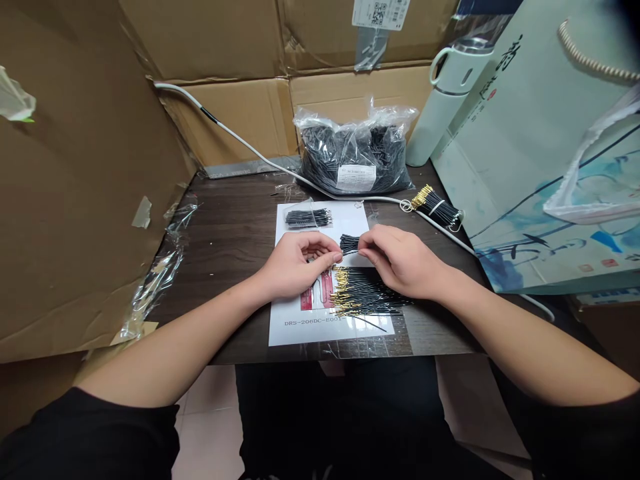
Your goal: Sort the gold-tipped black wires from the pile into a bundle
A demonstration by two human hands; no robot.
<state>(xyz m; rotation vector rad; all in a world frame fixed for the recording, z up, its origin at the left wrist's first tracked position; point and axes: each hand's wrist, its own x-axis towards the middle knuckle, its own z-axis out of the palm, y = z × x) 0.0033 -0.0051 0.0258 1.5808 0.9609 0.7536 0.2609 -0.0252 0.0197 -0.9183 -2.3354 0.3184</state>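
A short thin black wire [350,253] is stretched between my two hands, over the printed sheet. My left hand [301,265] pinches its left end between thumb and fingertips. At the other end, my right hand [400,260] is closed on it in the same way; the fingertips partly hide both ends. Just below lies a spread of black wires with gold terminals [367,291] on their left ends. Behind my fingers is a small bunch of black wires [349,243]. The printed sheet [280,333] lies under all of these.
A small clear bag of black wires [307,217] lies on the sheet's upper part. Behind it stands a large bag of black parts [350,150]. A tied wire bundle [437,208], white cable [240,140], bottle [440,107] and paper bag [540,167] are farther right or back. Cardboard walls [75,200] surround the table.
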